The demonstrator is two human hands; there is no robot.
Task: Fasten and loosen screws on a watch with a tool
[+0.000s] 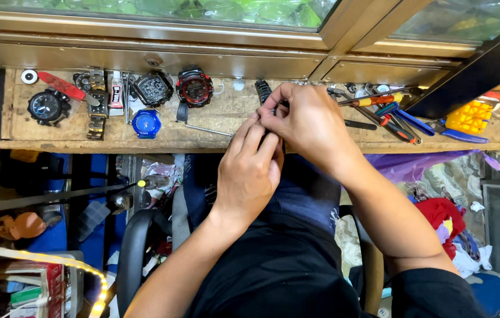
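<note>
**Two hands close on a dark watch strap at the bench edge**

The left forearm rises from the lower middle of the view, wrist straight, and the left hand [249, 171] sits with its back to the camera, fingers curled upward and pinched together at their tips. The right forearm comes in from the lower right at a slant; the right hand [304, 122] lies just above and against the left, knuckles up, fingers bent down and inward. Both hands are closed narrowly on a small dark watch strap [263, 90], whose ribbed end shows above the right fingertips over the wooden bench [214, 132]; the rest of it is hidden between the fingers.

Along the bench from the left: a black round watch with a blue face [48, 106], a red-handled tool [63, 86] lying at a slant, a metal link bracelet [97, 112], a small white glue tube [117, 91] with a red and black label, standing on end against the back, a blue round watch case [146, 123], a black square-faced watch [154, 88] and a black and red watch [194, 86]. Right of the hands lie mixed screwdrivers and pliers [394, 115] with red, blue and yellow grips, then a yellow studded block [468, 116]. At lower left a stack of red and white printed cartons [32, 285] sits behind a lit strip of small lights [55, 262].
</note>
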